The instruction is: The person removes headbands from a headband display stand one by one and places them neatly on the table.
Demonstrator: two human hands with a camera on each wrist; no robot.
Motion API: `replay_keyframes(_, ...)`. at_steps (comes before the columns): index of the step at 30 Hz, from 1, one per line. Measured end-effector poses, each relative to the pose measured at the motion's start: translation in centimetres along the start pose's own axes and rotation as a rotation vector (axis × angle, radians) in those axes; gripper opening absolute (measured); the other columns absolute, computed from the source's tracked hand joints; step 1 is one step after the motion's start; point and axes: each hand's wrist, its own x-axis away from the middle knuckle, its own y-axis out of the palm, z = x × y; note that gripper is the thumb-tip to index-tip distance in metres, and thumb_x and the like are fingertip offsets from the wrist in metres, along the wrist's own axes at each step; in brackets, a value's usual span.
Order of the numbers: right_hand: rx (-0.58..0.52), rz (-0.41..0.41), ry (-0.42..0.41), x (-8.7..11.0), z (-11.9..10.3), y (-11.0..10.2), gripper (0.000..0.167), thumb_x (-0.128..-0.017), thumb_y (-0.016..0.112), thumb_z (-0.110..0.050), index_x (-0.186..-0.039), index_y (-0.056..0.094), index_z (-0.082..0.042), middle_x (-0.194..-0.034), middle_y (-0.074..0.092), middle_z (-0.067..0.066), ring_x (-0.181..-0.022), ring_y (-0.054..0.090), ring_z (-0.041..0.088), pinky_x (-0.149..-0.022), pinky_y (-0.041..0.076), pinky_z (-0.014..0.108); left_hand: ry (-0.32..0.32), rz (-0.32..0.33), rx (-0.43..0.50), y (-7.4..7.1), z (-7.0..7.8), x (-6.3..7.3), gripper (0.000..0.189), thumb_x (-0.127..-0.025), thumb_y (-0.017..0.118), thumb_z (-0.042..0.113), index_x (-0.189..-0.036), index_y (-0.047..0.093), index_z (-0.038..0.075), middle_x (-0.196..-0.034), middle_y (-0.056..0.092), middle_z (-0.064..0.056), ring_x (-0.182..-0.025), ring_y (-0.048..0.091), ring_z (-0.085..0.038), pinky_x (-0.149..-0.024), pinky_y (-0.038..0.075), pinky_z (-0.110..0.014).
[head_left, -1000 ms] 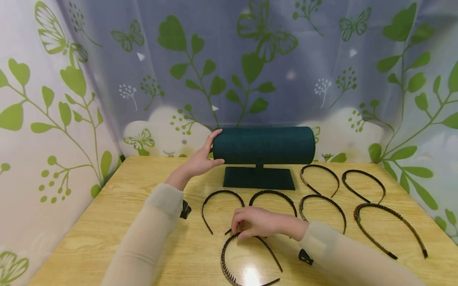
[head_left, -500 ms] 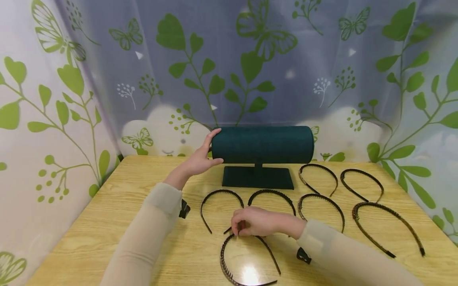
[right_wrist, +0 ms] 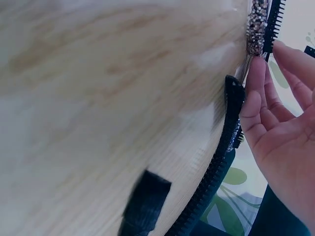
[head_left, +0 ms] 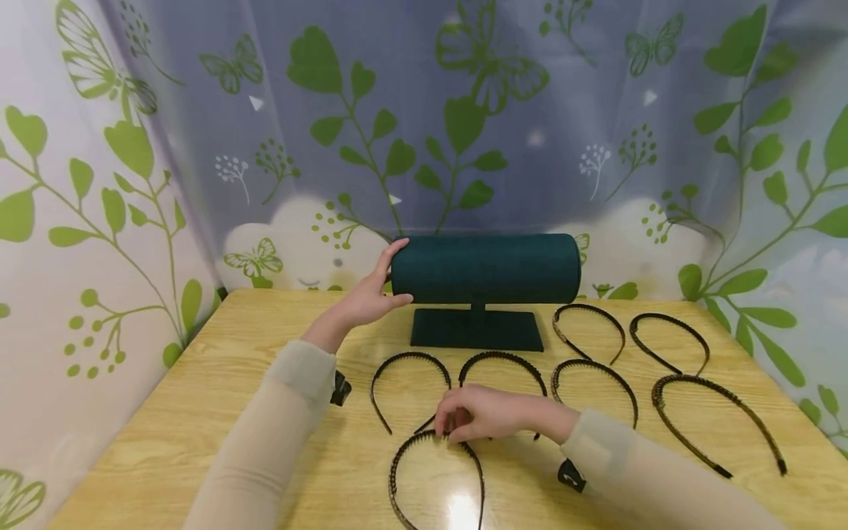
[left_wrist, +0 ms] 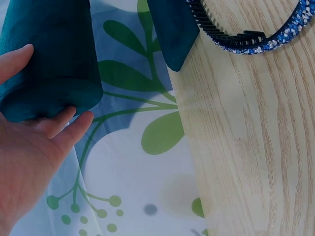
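A dark teal roll-shaped display stand (head_left: 486, 269) on a flat base stands at the back of the table. My left hand (head_left: 367, 298) grips the roll's left end, thumb on the front and index finger over the top. In the left wrist view, other fingertips (left_wrist: 81, 120) meet the round end face. At the front, my right hand (head_left: 486, 412) pinches the top of a toothed headband (head_left: 393, 475). In the right wrist view that headband (right_wrist: 256, 34) shows glittery stones outside and black comb teeth inside, between thumb and fingers.
Two headbands (head_left: 407, 355) lie just behind my right hand, one partly covered by it. Several more headbands (head_left: 718, 386) lie to the right on the wooden table (head_left: 265, 324). A patterned curtain (head_left: 371, 110) hangs behind the table.
The headband in my right hand has turned, its open ends swinging from the right toward the front edge, and shifted left. My right hand moved slightly right. The left hand stays on the stand.
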Motion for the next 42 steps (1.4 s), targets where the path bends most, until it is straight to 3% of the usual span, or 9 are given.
replay_keyframes(9,-0.007,-0.042,-0.021,0.14,0.17,-0.57,0.017,-0.093,0.067,-0.006,-0.109,0.067,-0.011,-0.101,0.058,-0.008,-0.083,0.059,0.004,-0.073,0.051,0.023,0.003,-0.007,0.001,-0.07,0.37,-0.04,0.089,-0.095,0.064,0.008,-0.154,0.004,0.039,-0.161,-0.001,-0.009,-0.14,0.021,-0.044,-0.101,0.036,-0.058)
replay_keyframes(17,-0.111,-0.119,-0.018,0.33,-0.14,-0.98,0.032,-0.085,0.067,0.009,-0.115,0.065,-0.005,-0.106,0.061,-0.001,-0.084,0.061,0.008,-0.072,0.052,0.025,-0.012,-0.002,0.009,-0.05,0.33,0.08,0.088,-0.095,0.064,0.009,-0.153,0.005,0.039,-0.161,-0.004,-0.007,-0.141,0.018,-0.043,-0.102,0.033,-0.06)
replay_keyframes(29,-0.077,-0.06,-0.014,0.15,-0.35,-0.67,0.029,-0.083,0.074,0.002,-0.109,0.065,-0.007,-0.103,0.06,-0.004,-0.089,0.061,0.015,-0.077,0.051,0.026,-0.004,-0.008,0.002,-0.09,0.42,-0.03,0.088,-0.096,0.063,0.01,-0.154,0.004,0.038,-0.161,-0.005,-0.006,-0.141,0.018,-0.044,-0.103,0.031,-0.061)
replay_keyframes(42,-0.074,-0.044,-0.022,-0.29,-0.04,-0.39,0.025,-0.083,0.076,-0.003,-0.105,0.064,-0.008,-0.102,0.061,-0.004,-0.085,0.06,0.009,-0.077,0.051,0.025,-0.002,-0.012,0.007,-0.08,0.73,0.06,0.089,-0.096,0.063,0.008,-0.154,0.003,0.037,-0.161,-0.002,-0.009,-0.14,0.02,-0.044,-0.102,0.034,-0.059)
